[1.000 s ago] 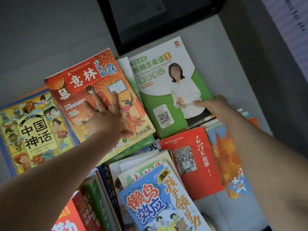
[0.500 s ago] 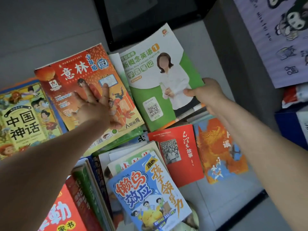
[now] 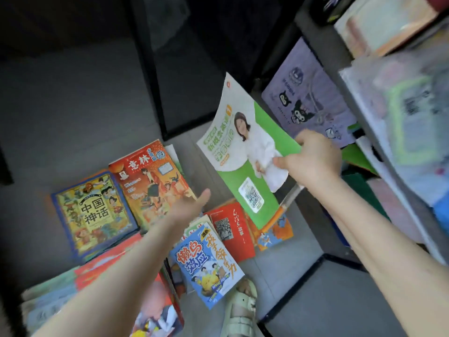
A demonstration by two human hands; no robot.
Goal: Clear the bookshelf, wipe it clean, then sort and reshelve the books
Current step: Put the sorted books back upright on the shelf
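Your right hand [image 3: 313, 161] pinches the green English workbook [image 3: 243, 152] by its edge above the floor books [image 3: 206, 261]; your left hand [image 3: 189, 207], fingers straight, is over the red magazine [image 3: 150, 181].

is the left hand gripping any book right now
No, the left hand has straight fingers and grips nothing; the right hand holds the green and white book.
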